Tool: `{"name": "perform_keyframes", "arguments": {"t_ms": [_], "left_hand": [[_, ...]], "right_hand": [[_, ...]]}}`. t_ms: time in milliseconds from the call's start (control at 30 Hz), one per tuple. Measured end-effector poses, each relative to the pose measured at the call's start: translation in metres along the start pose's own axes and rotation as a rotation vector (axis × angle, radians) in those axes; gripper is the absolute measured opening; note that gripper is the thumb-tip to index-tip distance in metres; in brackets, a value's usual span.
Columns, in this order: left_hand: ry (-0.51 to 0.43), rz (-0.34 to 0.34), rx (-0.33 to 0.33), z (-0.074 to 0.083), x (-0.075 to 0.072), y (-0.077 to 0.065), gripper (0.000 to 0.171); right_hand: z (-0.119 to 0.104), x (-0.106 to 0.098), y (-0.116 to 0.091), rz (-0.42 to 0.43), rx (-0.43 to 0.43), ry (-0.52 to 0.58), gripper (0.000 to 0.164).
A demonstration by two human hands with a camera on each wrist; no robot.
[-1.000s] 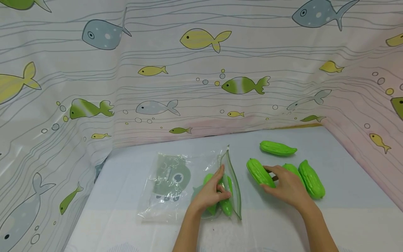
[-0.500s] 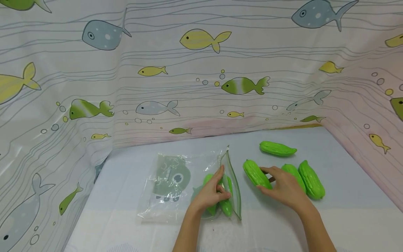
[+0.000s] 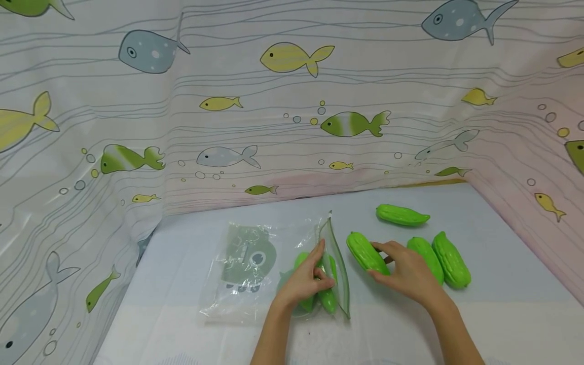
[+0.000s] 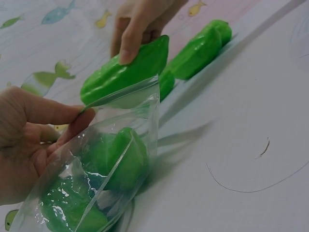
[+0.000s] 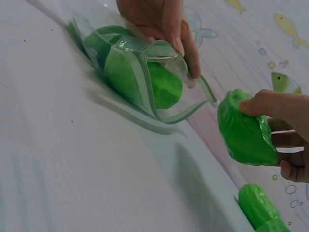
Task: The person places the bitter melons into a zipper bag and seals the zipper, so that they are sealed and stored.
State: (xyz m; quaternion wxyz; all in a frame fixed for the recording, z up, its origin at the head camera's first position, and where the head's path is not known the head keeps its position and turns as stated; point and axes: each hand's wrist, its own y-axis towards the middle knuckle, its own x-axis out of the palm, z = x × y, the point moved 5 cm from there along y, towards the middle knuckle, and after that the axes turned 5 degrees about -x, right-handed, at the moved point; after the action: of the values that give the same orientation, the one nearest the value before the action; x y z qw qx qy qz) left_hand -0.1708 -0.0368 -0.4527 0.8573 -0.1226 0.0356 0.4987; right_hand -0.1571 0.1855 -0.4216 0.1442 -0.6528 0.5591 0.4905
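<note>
A clear zip bag (image 3: 214, 299) with a printed cartoon creature lies on the table, its green-edged mouth parted toward the right. My left hand (image 3: 301, 279) pinches the bag's upper edge at the mouth, thumb and fingers on the film. Inside, under the plastic, are green toy bitter gourds (image 5: 123, 70). My right hand (image 3: 406, 268) grips another toy bitter gourd (image 3: 366, 253) between thumb and fingers, just right of the mouth. In the right wrist view this gourd hangs above the table, and its far side is hidden by the fingers in the head view.
Two more toy gourds (image 3: 451, 261) lie side by side behind the right hand, one partly covered by it. A single gourd (image 3: 403, 215) rests farther back. A fish-patterned sheet (image 3: 292, 147) encloses the white table (image 3: 182, 263) at the back and sides.
My right hand has moved slightly left with the gourd, bringing it closer to the bag mouth. The left hand and bag have stayed in place.
</note>
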Motion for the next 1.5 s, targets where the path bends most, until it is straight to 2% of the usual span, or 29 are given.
{"name": "perform_keyframes", "arguments": {"t_ms": [400, 767, 1133, 1333, 1500], "left_hand": [[-0.002, 0.001, 0.007, 0.002, 0.001, 0.001, 0.096], [-0.001, -0.004, 0.001, 0.001, 0.0, 0.0, 0.095], [-0.016, 0.001, 0.002, 0.0, -0.001, 0.001, 0.095], [-0.018, -0.002, 0.009, 0.0, -0.001, 0.001, 0.095], [-0.026, -0.005, 0.009, 0.0, -0.001, 0.001, 0.095]], "right_hand": [[-0.006, 0.001, 0.002, 0.028, -0.037, 0.007, 0.057], [-0.009, 0.003, 0.002, 0.003, -0.01, 0.026, 0.059], [-0.011, 0.006, 0.003, 0.016, -0.04, 0.02, 0.06], [-0.016, 0.006, 0.003, 0.037, -0.081, 0.051, 0.06], [-0.021, 0.011, 0.004, 0.022, -0.085, 0.09, 0.062]]}}
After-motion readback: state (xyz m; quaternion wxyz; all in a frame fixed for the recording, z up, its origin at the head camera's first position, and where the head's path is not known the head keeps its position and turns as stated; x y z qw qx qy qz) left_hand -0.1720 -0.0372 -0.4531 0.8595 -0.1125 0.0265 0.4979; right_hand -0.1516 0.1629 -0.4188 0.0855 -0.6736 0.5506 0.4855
